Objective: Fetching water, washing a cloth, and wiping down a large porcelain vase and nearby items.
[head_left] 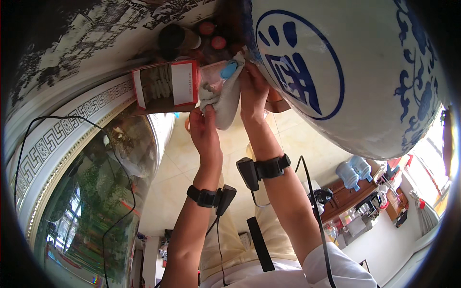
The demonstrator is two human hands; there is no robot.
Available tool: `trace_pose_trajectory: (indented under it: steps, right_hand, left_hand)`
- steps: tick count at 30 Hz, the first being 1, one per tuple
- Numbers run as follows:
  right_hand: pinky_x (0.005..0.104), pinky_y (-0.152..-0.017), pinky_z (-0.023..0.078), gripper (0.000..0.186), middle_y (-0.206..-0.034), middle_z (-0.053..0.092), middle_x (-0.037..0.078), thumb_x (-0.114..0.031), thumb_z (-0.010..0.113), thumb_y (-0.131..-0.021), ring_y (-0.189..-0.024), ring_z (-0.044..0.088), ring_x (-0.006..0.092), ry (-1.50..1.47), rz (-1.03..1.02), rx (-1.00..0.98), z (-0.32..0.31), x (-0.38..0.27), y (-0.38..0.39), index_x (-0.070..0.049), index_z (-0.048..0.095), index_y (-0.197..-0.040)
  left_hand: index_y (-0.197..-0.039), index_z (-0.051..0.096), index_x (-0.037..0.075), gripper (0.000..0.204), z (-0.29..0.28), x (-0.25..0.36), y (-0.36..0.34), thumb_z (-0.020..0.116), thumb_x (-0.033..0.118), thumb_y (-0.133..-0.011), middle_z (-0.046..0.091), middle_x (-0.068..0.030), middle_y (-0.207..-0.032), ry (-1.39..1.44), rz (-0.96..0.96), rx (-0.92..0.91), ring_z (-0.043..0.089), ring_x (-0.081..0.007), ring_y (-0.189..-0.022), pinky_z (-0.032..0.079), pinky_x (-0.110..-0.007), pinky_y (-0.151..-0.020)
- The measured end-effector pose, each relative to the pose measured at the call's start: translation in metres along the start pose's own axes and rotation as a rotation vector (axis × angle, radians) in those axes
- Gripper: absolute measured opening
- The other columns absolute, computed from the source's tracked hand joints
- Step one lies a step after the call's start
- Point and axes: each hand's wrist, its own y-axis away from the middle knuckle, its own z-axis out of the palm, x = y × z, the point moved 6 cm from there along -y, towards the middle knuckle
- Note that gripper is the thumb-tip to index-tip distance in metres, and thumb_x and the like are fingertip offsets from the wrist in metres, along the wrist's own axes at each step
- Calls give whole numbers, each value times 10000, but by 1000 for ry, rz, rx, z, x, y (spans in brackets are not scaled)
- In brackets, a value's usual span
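Note:
A pale grey cloth (226,103) hangs bunched between my two hands. My left hand (204,127) pinches its lower left edge, with the thumb on top. My right hand (253,89) grips its upper right side, close to the big jar; some of its fingers are hidden. A blue oval object (229,69) lies against the cloth's upper edge, over a pinkish see-through container (209,74). Just left of the cloth stands an open red and white cardboard box (186,82) with several pale packets (161,82) inside.
A huge white jar (355,81) with blue painting fills the upper right. Round red-topped items (218,43) and a dark cylinder (172,41) stand behind the box. At left is a fish tank (91,206). Black cables (312,201) trail past my arms; blue water bottles (353,172) stand on a cabinet.

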Motion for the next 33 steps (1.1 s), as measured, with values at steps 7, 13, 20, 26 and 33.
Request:
trace_pose_trajectory:
  steps: [7, 13, 20, 26, 33]
  right_hand:
    - [160, -559, 400, 258, -885, 577, 5, -10, 502, -845, -699, 499, 46, 332, -28, -235, -5, 11, -10, -19, 509, -1102]
    - [181, -661, 420, 206, -904, 588, 21, 11, 490, -839, -757, 526, 69, 176, -2, -143, 7, -1, -2, 10, 534, -1041]
    - [218, -758, 410, 163, -892, 592, 45, 18, 464, -846, -832, 531, 113, 90, -58, 9, 10, -15, 0, 25, 546, -987]
    - [228, -761, 415, 178, -918, 607, 71, 26, 449, -839, -824, 542, 122, 94, 53, 68, 11, -15, -4, 40, 581, -957]
    - [244, -714, 446, 208, -914, 623, 119, 11, 504, -820, -811, 572, 150, 423, -262, -59, 8, -47, 13, 43, 595, -1004]
  left_hand:
    - [-805, 462, 65, 185, 5, -1, -2, 546, 208, -887, 416, 53, -722, -107, -23, -52, 356, -29, -671, 284, -177, -591]
    - [-822, 469, 58, 179, -2, -10, -6, 535, 208, -892, 419, 53, -731, -63, 7, -70, 360, -30, -683, 284, -172, -610]
    - [-896, 484, 43, 150, 7, 2, -18, 552, 175, -880, 496, 29, -787, -35, -14, -98, 413, -33, -725, 327, -169, -652]
    - [-972, 513, 27, 164, 25, 11, -26, 563, 141, -865, 575, -24, -849, -75, 48, -209, 486, -48, -749, 363, -177, -658]
    - [-1000, 510, 21, 169, 8, -5, -16, 551, 117, -867, 552, -26, -969, -126, -74, -242, 487, -85, -878, 376, -224, -780]
